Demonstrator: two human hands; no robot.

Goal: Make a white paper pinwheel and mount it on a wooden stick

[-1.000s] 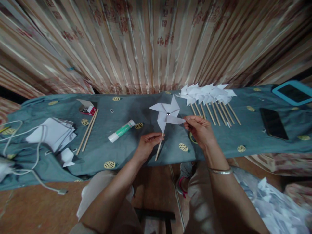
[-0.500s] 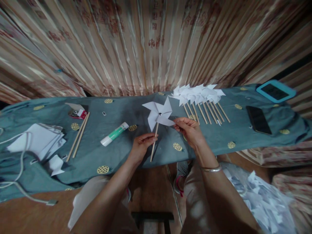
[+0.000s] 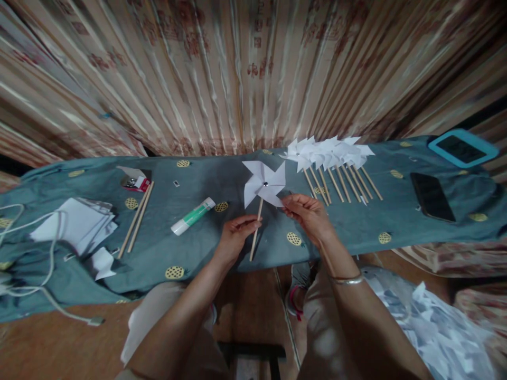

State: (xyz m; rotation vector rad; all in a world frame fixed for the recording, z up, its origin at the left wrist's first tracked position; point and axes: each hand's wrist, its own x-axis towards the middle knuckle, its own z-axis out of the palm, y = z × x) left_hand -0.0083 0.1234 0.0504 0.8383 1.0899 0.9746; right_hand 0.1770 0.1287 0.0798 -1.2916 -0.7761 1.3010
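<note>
A white paper pinwheel (image 3: 265, 184) with a silver pin at its centre is held up over the middle of the table. My left hand (image 3: 238, 237) pinches its wooden stick partway down, thumb and forefinger closed around it. At the tip of the lower right blade is my right hand (image 3: 308, 216), its fingers closed at the paper's edge. Just beyond that hand lies a row of several finished pinwheels (image 3: 328, 153), their blades overlapping and their sticks pointing toward me. A glue stick (image 3: 193, 216) with a green label rests to the left of my left hand.
Two loose wooden sticks (image 3: 135, 219) lean by a small red box (image 3: 137, 182) of pins. Stacked white paper (image 3: 75, 224) and a white cable (image 3: 51, 264) lie at left. A phone (image 3: 432, 196) and a blue-framed device (image 3: 462, 148) are at right. Below right stands a bag of paper scraps (image 3: 439, 322).
The pinwheel's blades have turned a little around the pin. The whole scene sits slightly further right in view. Both hands keep their places on the pinwheel.
</note>
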